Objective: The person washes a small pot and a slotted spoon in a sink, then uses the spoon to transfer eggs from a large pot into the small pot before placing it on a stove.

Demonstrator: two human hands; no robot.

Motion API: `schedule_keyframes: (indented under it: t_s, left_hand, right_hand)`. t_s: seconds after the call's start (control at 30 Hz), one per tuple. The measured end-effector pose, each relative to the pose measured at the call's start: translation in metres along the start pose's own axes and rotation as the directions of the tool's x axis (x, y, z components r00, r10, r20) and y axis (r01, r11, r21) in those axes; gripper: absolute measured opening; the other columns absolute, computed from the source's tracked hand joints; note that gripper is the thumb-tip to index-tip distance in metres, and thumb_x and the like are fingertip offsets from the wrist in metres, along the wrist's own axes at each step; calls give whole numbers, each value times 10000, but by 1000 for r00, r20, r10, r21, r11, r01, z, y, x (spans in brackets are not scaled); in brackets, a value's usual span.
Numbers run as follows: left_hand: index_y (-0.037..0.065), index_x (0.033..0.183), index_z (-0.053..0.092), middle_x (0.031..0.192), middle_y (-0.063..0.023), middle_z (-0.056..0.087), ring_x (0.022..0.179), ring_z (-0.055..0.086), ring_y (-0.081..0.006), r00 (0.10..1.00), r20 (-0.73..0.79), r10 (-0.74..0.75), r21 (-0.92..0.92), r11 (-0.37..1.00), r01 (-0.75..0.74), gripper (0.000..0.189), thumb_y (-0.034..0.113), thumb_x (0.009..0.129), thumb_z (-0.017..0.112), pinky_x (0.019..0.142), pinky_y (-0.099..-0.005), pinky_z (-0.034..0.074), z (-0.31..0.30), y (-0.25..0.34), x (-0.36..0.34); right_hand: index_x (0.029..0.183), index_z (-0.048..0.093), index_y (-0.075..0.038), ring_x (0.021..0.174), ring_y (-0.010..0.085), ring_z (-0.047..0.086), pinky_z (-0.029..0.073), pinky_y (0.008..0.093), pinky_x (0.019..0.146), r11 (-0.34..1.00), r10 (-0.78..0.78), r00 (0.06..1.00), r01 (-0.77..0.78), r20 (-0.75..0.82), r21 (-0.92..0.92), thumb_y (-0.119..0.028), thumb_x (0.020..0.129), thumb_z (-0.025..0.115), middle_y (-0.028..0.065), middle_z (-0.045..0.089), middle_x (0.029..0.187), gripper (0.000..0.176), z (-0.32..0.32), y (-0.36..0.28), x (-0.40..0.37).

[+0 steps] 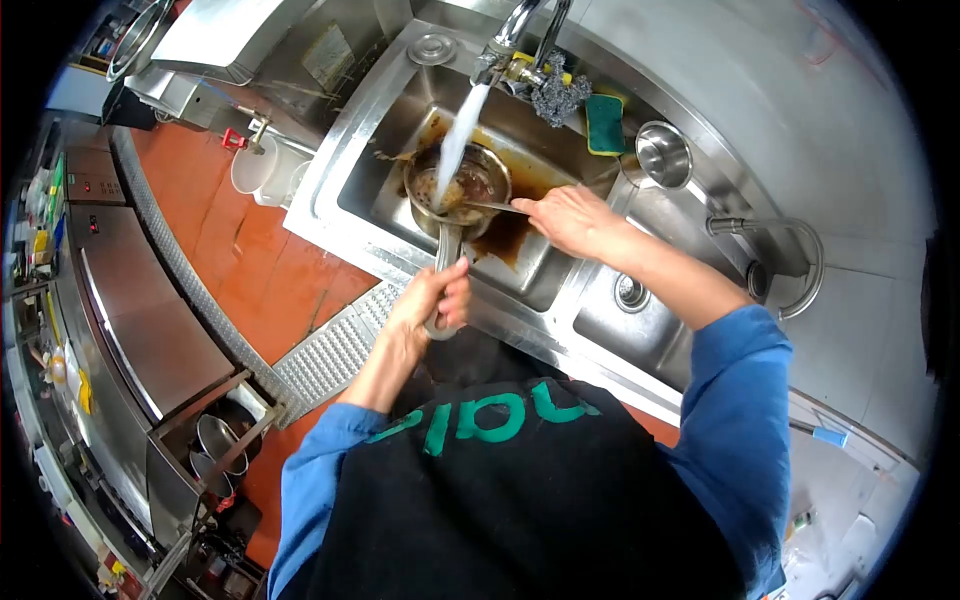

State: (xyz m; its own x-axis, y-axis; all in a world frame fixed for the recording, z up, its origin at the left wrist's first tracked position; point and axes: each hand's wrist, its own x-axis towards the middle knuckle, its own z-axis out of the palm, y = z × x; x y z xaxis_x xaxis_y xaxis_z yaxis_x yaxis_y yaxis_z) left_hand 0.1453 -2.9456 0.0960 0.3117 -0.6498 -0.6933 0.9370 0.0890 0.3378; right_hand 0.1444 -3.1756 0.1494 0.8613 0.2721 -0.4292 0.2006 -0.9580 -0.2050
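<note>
My left hand (437, 300) is wrapped round the handle of a metal saucepan (495, 172), which is held over the left basin (545, 290). Water from the faucet (507, 42) pours into the pan, where brownish liquid or residue shows. With closed fingers my right hand (570, 220) grips a thin metal utensil (492, 206); its far end reaches into the pan and is hidden there. Brown liquid lies on the basin floor under and beside the pan.
Behind the basins lie a green and yellow sponge (604, 125), a steel wool scrubber (562, 92) and a metal cup (663, 155). A round metal drain lid (432, 49) sits at the back left corner. A curved second spout (815, 265) stands right of the right basin (650, 330).
</note>
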Motion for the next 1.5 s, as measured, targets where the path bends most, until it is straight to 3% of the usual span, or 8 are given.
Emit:
schedule_keyframes:
  t_s: [0.13,0.23,0.33,0.37,0.47,0.93,1.37,1.5]
  left_hand:
    - [111,650,384,506,34,348,389,325,-51,996,-4,92,-72,993,-92,305,231,881,542,350,-196,276,-8,17,20]
    - [92,664,373,525,26,364,392,337,-53,982,-62,181,-73,980,-185,289,173,865,564,351,-206,312,-13,15,10]
    - [92,655,370,525,28,359,395,340,-52,972,-111,206,-29,977,-210,296,175,869,557,354,-208,311,-9,14,0]
    - [90,645,372,527,28,357,395,339,-51,965,-152,215,-3,976,-218,301,175,870,552,356,-210,308,-5,15,-5]
    - [90,638,371,526,26,357,395,338,-51,962,-169,215,10,976,-217,307,178,871,550,356,-211,305,1,12,-14]
    - [140,580,360,451,42,344,361,363,-80,992,-106,64,73,996,-57,373,281,874,543,358,-215,302,17,-5,-13]
    - [163,561,361,431,44,333,366,376,-88,999,-21,47,-77,996,-49,393,313,884,525,352,-250,305,11,-7,-10]
    - [116,652,405,498,40,342,399,341,-64,980,188,69,-427,904,18,297,236,916,470,366,-221,287,4,-14,-3]
  right_hand:
    - [1180,504,-77,755,366,574,444,449,688,976,-2,997,18,-76,218,-137,856,458,192,598,792,333,15,0,16]
    - [1202,492,-78,787,355,580,440,424,719,809,-44,990,116,-136,577,-151,867,458,194,599,858,344,34,2,24]
    - [1311,374,-129,439,113,412,338,252,390,-9,-100,950,-297,295,955,-200,927,395,36,471,615,391,38,-7,22]
    - [1332,333,-145,426,22,256,215,170,354,-75,-102,957,-279,271,957,-229,945,372,-33,348,593,399,36,-15,16]
    - [1315,357,-139,411,27,268,229,175,350,-216,-182,926,-365,330,906,-232,944,376,-27,362,589,383,32,-14,1]
    - [1282,395,-117,416,16,276,225,159,349,-557,-161,940,-338,301,758,-182,950,355,-29,346,612,341,39,-15,-11]
    - [1257,422,-103,428,18,280,235,160,360,-558,-122,937,-338,328,758,-177,945,369,-30,348,619,325,38,-19,-10]
    - [1280,411,-112,415,26,289,239,168,352,-489,-54,958,-271,281,829,-194,939,388,-27,347,590,352,15,-21,-38]
